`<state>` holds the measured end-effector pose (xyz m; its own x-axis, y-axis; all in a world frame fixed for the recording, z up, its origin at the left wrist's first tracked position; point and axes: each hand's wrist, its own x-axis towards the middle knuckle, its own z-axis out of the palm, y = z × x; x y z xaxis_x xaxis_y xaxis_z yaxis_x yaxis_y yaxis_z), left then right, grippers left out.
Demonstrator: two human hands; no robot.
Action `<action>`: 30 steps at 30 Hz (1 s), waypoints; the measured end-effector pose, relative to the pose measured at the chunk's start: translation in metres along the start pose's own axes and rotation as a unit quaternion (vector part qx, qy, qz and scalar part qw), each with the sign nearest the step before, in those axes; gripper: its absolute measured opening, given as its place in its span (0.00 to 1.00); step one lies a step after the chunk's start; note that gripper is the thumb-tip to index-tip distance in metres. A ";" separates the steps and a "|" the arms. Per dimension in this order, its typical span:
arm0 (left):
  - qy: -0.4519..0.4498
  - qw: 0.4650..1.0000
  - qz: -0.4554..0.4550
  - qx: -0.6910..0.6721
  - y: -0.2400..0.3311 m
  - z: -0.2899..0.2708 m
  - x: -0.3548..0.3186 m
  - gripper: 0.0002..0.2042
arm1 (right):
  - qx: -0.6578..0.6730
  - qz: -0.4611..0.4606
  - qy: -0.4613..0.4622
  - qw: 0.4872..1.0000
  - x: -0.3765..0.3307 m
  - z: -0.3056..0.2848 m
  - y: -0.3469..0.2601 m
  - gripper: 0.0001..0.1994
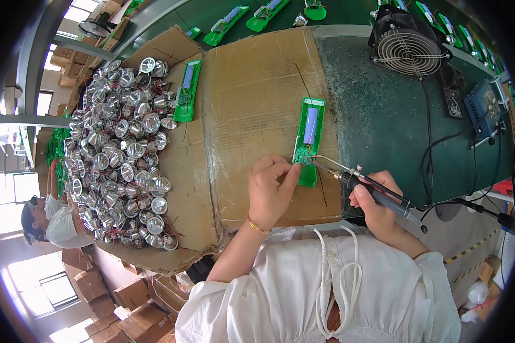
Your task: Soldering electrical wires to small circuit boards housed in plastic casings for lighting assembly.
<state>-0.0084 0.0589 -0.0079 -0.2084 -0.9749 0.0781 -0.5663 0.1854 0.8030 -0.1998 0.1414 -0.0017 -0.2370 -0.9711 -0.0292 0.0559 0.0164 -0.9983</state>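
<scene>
A green plastic housing (pixel 310 176) lies open on the cardboard in front of me, with a purple battery cell (pixel 311 124) and a small green circuit board (pixel 303 155) inside. My left hand (pixel 272 186) is closed in a pinch at the board's left edge; what the fingertips grip is hidden. In my right hand (pixel 376 200) is a soldering iron (pixel 377 197) with a thin metal feed tube beside its tip. The tip points at the circuit board from the right. Thin dark wires stick out above and below the housing.
Left, a large heap of silvery reflector cups (pixel 126 148) with red wires fills a cardboard box; another green housing (pixel 187 91) lies beside it. A fan (pixel 409 51) and a blue soldering station (pixel 483 108) stand right, cables hanging nearby. More housings (pixel 226 26) line the back. A person (pixel 63 220) works far left.
</scene>
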 end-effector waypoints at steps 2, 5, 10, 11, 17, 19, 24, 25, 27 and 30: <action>0.001 1.000 0.000 -0.001 -0.002 -0.001 0.001 0.05 | 0.015 0.015 0.002 1.000 0.000 0.001 0.001 0.09; -0.029 0.999 0.019 0.007 -0.005 -0.003 0.004 0.05 | 0.020 0.015 0.001 1.000 0.003 0.004 0.002 0.08; -0.060 0.997 0.025 0.029 -0.008 -0.005 0.006 0.05 | 0.048 0.017 0.020 0.999 0.006 0.009 0.002 0.08; -0.060 0.997 0.025 0.029 -0.008 -0.005 0.005 0.05 | 0.049 0.017 0.020 0.998 0.007 0.010 0.004 0.08; -0.072 0.997 -0.011 0.024 -0.004 -0.004 0.006 0.05 | 0.047 0.031 0.013 0.998 0.006 0.009 0.010 0.07; -0.065 0.998 -0.004 0.021 -0.006 -0.004 0.007 0.05 | 0.067 0.030 0.019 0.997 0.007 0.009 0.009 0.07; -0.072 0.997 -0.008 0.022 -0.006 -0.006 0.008 0.05 | 0.070 0.016 0.046 0.996 0.005 0.003 0.004 0.08; -0.069 0.997 -0.003 0.021 -0.005 -0.007 0.009 0.06 | 0.071 0.008 0.045 0.996 0.005 0.002 0.003 0.08; -0.065 0.998 -0.002 0.018 -0.005 -0.006 0.009 0.05 | 0.073 -0.003 0.045 0.996 0.005 0.000 0.003 0.08; -0.055 0.998 0.012 0.003 0.001 -0.009 0.009 0.05 | 0.079 -0.002 0.060 0.995 0.005 -0.004 0.006 0.09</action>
<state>-0.0040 0.0492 -0.0012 -0.3079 -0.9509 0.0310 -0.5657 0.2092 0.7976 -0.2046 0.1371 -0.0078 -0.3515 -0.9353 -0.0408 0.2048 -0.0343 -0.9782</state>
